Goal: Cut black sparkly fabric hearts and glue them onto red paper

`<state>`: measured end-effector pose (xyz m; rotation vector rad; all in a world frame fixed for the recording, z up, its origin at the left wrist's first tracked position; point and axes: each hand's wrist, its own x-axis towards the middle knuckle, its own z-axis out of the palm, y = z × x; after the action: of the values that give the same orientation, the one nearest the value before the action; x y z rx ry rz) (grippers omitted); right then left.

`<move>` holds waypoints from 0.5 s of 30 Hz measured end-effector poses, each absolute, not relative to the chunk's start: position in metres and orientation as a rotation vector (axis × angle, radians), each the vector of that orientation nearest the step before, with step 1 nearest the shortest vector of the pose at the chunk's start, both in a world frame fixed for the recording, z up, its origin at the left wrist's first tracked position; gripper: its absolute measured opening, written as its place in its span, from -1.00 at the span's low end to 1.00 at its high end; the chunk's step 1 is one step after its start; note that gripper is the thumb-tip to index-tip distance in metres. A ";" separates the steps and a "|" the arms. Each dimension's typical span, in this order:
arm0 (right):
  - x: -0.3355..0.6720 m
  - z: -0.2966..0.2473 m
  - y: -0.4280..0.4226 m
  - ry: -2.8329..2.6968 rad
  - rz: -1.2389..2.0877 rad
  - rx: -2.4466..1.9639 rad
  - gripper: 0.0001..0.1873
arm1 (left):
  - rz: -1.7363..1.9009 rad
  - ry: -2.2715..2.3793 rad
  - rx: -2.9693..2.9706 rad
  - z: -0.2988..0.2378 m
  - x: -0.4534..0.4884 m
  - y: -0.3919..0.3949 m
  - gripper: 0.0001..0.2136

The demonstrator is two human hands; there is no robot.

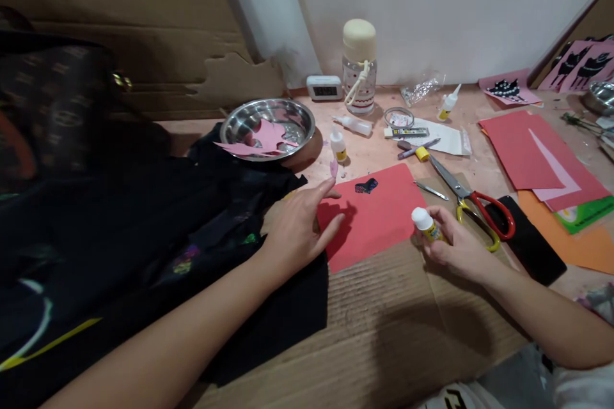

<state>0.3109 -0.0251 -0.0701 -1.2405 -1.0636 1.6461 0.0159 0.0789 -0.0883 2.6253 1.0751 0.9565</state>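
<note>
My right hand (453, 243) is wrapped round a glue stick (428, 225), a yellow tube with its white end pointing up and left. Over the left edge of a red sheet of paper (378, 223) is my left hand (307, 220), fingers spread and nothing in them. A small black patterned cutout (366, 186) lies near the top of the sheet. Just past my left fingertips lies a small pink paper scrap (334, 168). A yellow cap (422, 153) lies above the sheet, beside red-and-yellow-handled scissors (463, 188). Tweezers (432, 190) rest by the sheet's right edge.
Black fabric (144, 236) covers the left side. A steel bowl (307, 134) with pink paper stands behind my left hand. Glue bottles (338, 146), a drink bottle (359, 70) and a small clock (324, 87) stand behind. A phone (532, 243) and coloured paper (522, 150) lie right.
</note>
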 end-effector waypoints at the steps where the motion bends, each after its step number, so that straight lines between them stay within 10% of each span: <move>1: 0.311 -0.071 -0.026 -1.064 1.629 -1.254 -0.48 | 0.937 1.097 2.619 -0.087 0.015 0.079 -0.40; 15: 0.311 -0.070 -0.026 -1.100 1.695 -1.220 -0.49 | 0.841 1.237 2.562 -0.088 0.013 0.083 -0.36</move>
<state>0.3107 -0.0264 -0.0699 -1.2202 -1.1004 1.6948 0.0129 0.0826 -0.0883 2.5620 1.2367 0.8407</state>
